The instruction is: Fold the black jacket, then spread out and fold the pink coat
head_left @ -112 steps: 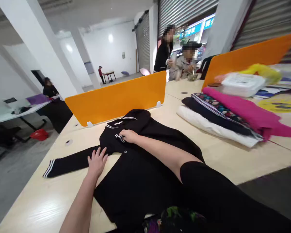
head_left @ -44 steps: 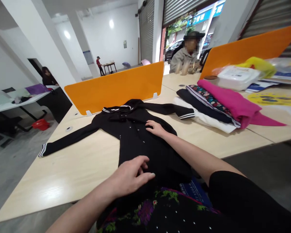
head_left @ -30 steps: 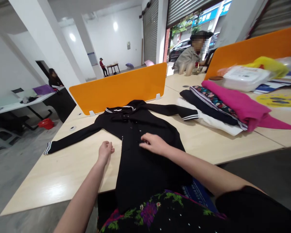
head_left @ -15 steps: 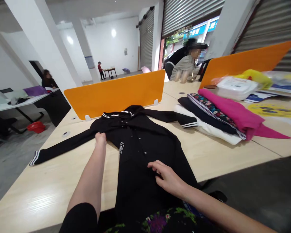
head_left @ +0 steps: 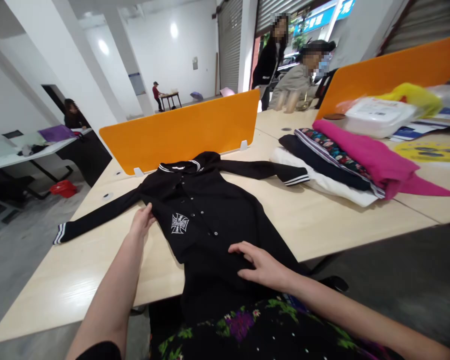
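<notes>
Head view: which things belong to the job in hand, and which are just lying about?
In the job:
- black button-front top
- left hand, at its side edge
- right hand, over its front

Apparently just lying about:
- folded clothes
- plastic box
- yellow bag
- red tub on the floor

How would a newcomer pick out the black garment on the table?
Start at the pale wooden table and its central orange divider. Just in front of that divider lies the black garment, sleeves out. Unlike the clothes piled beside it, it is spread out, with white-striped cuffs and a white emblem.
</notes>
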Demonstrator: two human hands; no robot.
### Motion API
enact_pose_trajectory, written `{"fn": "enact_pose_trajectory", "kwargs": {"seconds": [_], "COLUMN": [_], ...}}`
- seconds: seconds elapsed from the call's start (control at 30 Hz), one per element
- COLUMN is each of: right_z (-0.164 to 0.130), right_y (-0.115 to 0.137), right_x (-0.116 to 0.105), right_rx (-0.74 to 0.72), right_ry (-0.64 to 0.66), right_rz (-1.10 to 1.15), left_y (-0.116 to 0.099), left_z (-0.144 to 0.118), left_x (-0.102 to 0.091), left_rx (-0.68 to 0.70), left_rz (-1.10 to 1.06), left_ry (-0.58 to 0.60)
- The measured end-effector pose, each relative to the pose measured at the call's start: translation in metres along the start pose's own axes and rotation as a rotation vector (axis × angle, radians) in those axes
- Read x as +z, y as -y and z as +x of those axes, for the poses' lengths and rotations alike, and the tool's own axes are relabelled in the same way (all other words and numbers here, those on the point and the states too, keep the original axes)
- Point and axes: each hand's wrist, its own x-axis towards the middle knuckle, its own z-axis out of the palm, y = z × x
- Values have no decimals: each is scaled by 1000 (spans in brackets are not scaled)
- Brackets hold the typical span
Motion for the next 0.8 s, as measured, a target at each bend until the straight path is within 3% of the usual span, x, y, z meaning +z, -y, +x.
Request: {"fn": "enact_pose_trajectory", "kwargs": {"seconds": [0.17, 0.3, 0.37, 0.5, 0.53, 0.67, 0.8], "right_z": [3, -1, -6, -18, -20, -25, -32], "right_y": [-2, 5, 13, 24, 24, 15, 3], "right_x": [0, 3, 4, 9, 11, 16, 5], "right_rx": [16, 19, -51, -283, -322, -405, -431], "right_ry": [-47, -69, -86, -107, -80, -28, -217], "right_rz": [83, 188, 232, 221, 172, -122, -509], "left_y": [31, 45, 47, 50, 51, 67, 93], "left_z": [-99, -170, -187, -190, -190, -200, -218], "left_x": [1, -5, -14, -41, -47, -59, -63], "left_rx": [-178, -212, -162, 130, 171, 112, 88], "left_rz": [-92, -100, -101, 45, 93, 182, 98], "left_ry": [383, 463, 379, -78, -139, -139, -188]}}
